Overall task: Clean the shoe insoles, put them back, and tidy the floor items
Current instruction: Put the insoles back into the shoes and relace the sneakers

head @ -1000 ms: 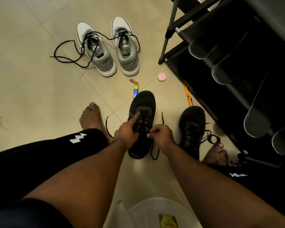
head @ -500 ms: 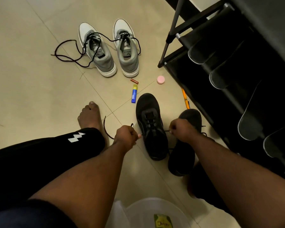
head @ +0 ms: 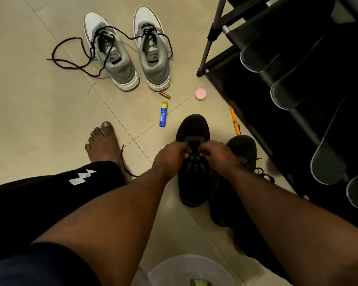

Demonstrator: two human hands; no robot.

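A black shoe (head: 192,129) stands on the tiled floor in front of me, toe pointing away. Over its tongue, my left hand (head: 170,156) and my right hand (head: 217,154) each pinch a black lace. A second black shoe (head: 243,149) lies just to its right, partly under my right forearm. A loose lace end (head: 124,162) trails left beside my bare foot (head: 102,142). A grey and white pair of shoes (head: 128,52) stands farther off with laces undone. Several grey insoles (head: 293,87) lean on the black shoe rack (head: 221,38) at right.
Small items lie between the two pairs: a blue and yellow stick (head: 163,114), a small brown tube (head: 164,94), a pink round lid (head: 200,94) and an orange pen (head: 234,120) by the rack's foot. A clear plastic tub (head: 174,269) sits at the bottom edge.
Both hands had pulled the laces apart to either side; they have now come together over the shoe's tongue. The black shoes sit as half a second ago.
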